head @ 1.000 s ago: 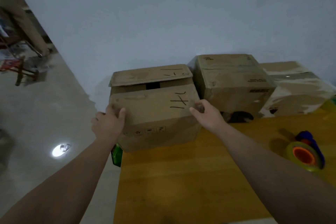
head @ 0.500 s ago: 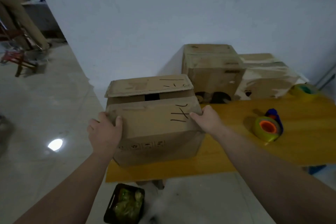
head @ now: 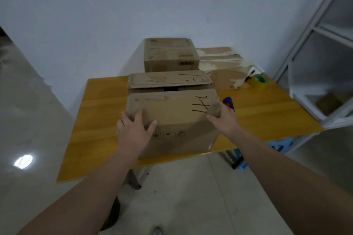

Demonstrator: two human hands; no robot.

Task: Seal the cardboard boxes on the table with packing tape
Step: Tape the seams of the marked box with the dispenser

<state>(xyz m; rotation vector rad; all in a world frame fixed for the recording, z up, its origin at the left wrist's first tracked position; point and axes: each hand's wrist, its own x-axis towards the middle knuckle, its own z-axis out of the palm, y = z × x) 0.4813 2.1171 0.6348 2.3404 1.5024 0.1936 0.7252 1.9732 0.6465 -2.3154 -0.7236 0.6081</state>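
A brown cardboard box (head: 177, 112) with black marker strokes sits at the near edge of the yellow wooden table (head: 97, 120). Its two top flaps lie down with a dark gap between them. My left hand (head: 133, 131) grips the box's near left corner. My right hand (head: 223, 118) holds its near right corner. A blue tape dispenser (head: 228, 101) shows just behind my right hand, mostly hidden. A second box (head: 170, 55) and a taped third box (head: 223, 66) stand at the back by the wall.
A yellow-green tape roll (head: 258, 81) lies at the table's back right. A grey metal shelf frame (head: 315, 59) stands to the right. A blue stool (head: 280, 144) is under the table's right side. Shiny floor lies left and in front.
The box has slid from the table's left end to the middle of its near edge, both hands still on it. The view has pulled back and shifted right.
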